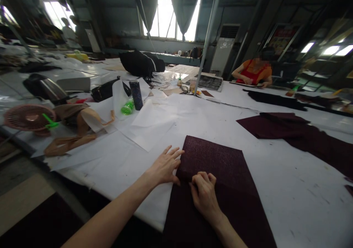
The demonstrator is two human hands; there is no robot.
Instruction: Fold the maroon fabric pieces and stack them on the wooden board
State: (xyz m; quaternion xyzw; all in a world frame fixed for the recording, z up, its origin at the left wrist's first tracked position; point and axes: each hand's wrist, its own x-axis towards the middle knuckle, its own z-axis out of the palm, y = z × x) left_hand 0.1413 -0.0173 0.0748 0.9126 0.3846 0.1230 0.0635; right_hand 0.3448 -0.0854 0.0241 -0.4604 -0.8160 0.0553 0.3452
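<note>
A piece of dark maroon fabric [212, 158] lies on the white-covered table in front of me, its near part reaching past the table's edge. A crosswise line divides a lighter, speckled upper part from a darker lower part. My left hand [167, 166] is open at the fabric's left edge, fingers spread, fingertips touching the edge. My right hand [204, 192] rests on the fabric near that line. Its fingers are curled closed, and whatever they pinch, if anything, is hidden.
More maroon fabric [298, 134] lies to the right. At left are white paper sheets [149, 130], a dark cylinder [136, 95], a green bottle [127, 108], tan straps [71, 143] and a pink fan [29, 117]. A pole [208, 38] rises mid-table. A co-worker [253, 71] works across the table.
</note>
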